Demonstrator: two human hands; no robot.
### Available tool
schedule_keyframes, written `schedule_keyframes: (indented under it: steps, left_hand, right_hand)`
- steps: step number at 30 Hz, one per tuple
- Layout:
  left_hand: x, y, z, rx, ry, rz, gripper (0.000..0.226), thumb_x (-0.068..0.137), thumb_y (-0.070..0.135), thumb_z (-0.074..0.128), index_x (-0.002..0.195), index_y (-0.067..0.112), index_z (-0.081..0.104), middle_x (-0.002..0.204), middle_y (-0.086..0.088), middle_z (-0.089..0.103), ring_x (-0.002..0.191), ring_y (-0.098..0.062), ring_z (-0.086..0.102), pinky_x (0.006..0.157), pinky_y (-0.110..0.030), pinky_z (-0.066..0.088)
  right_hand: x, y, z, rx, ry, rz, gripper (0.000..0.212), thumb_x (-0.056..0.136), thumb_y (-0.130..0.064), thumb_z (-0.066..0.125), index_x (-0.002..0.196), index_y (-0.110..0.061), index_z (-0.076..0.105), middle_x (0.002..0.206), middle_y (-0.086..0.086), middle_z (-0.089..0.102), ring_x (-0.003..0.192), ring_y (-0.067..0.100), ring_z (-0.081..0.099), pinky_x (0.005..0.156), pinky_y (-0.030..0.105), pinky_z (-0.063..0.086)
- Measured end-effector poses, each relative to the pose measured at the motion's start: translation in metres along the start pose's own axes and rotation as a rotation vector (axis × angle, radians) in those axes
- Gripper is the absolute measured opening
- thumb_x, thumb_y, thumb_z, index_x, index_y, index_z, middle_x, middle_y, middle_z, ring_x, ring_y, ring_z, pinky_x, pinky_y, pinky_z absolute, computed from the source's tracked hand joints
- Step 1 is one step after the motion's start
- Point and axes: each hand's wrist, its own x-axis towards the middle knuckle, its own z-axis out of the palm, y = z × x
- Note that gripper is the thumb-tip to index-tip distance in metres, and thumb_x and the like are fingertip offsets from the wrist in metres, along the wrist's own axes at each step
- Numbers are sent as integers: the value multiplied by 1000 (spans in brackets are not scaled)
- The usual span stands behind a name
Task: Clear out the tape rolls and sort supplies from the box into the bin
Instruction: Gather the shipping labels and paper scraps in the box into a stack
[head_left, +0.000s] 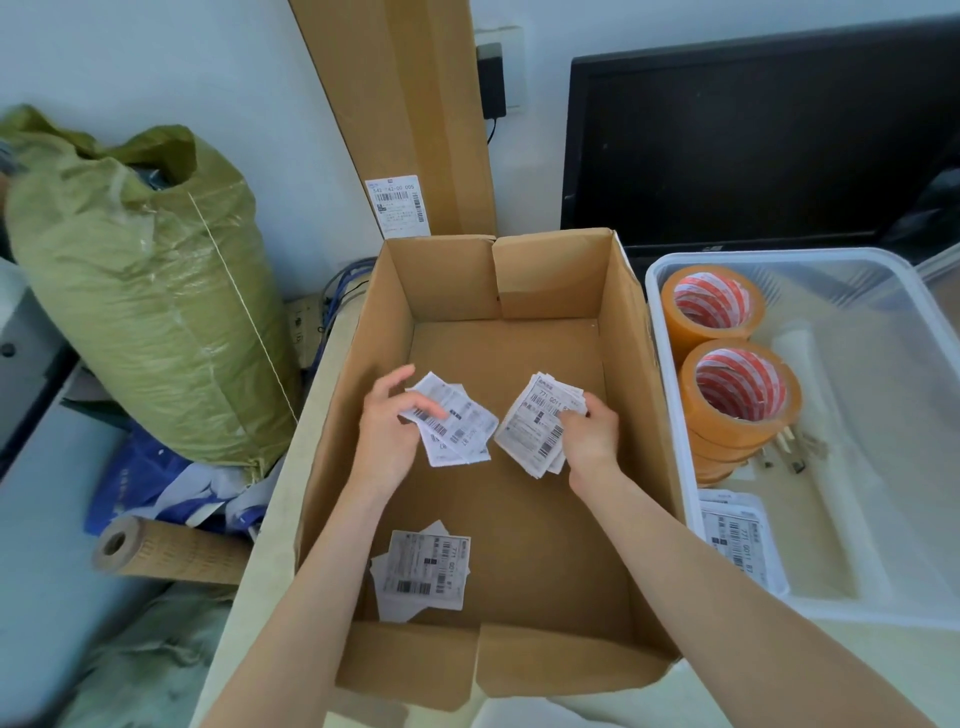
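Observation:
An open cardboard box (639, 395) stands in the middle. Inside it, my left hand (387, 431) holds a small bunch of white shipping labels (457, 426), and my right hand (589, 434) grips a thicker stack of labels (535, 421). More labels (423, 571) lie loose on the box floor near the front left corner. To the right stands a clear plastic bin (670, 270) holding two stacks of orange tape rolls (737, 395), several small clips (795, 452) and a pile of labels (737, 535).
A full green woven sack (145, 312) stands at the left, with a cardboard tube (156, 551) lying below it. A tall flat carton (410, 114) leans on the wall behind the box. A black monitor (753, 150) stands behind the bin.

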Motion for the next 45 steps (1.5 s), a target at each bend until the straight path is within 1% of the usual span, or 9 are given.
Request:
schedule_keyframes:
  steps: [6,12,15,22,27,31,39,43,45]
  left_hand:
    - [-3,17,-1,-70,-176,71,30,95,-6,45,84,8,69,109,2,55,106,-6,54,74,-13,49]
    - [11,22,-6,38,-383,-270,21,84,14,52,86,19,72,118,5,60,111,-13,51,95,-31,39]
    - [12,24,-1,218,-338,-161,13,93,16,56,86,20,66,112,8,59,101,-10,54,74,-24,42]
    - [1,21,17,298,-327,14,17,90,10,61,98,22,51,120,0,47,101,-14,54,74,-16,44]
    - [-36,-12,23,951,-556,2,63,85,12,66,135,15,28,136,-9,32,112,-24,49,95,-36,45]
    - [-65,-45,28,1538,-755,32,62,88,23,61,137,8,26,139,-12,34,124,-29,42,100,-39,36]
    - [-64,-48,34,1573,-752,26,48,92,25,55,132,6,35,134,-13,45,124,-27,43,103,-36,30]
    - [-64,-45,31,1629,-852,82,48,91,23,55,135,9,42,142,-15,31,131,-31,30,108,-41,24]
    - [-58,-40,29,1558,-927,47,39,92,16,54,129,10,48,137,-13,40,126,-29,39,103,-38,30]
  right_hand:
    - [1,2,3,-43,-124,28,19,94,0,49,104,-11,60,96,4,65,81,16,63,64,28,51]
    - [3,5,4,-6,-229,61,15,93,-5,57,106,-4,63,102,12,71,94,28,69,85,47,56]
    - [2,5,5,-16,-316,56,11,91,-7,61,99,-5,69,100,14,73,95,30,70,86,48,56]
    - [0,7,3,-108,-367,43,16,88,0,64,102,-5,70,102,13,73,90,28,72,79,46,58]
    - [1,3,0,-29,-196,70,17,91,1,58,104,-7,67,97,6,71,85,21,69,62,32,57]
    - [0,3,1,-12,-186,96,18,91,2,58,104,-6,67,99,8,71,84,22,69,66,36,58]
    - [0,1,-1,14,-195,118,18,91,2,57,103,-7,67,97,7,71,81,21,69,62,34,57]
    - [-2,1,-1,-9,-212,119,18,91,2,57,101,-9,67,93,5,70,77,17,68,57,30,54]
    - [-2,1,-1,-32,-216,118,18,91,4,56,101,-7,67,94,6,70,76,18,67,58,31,55]
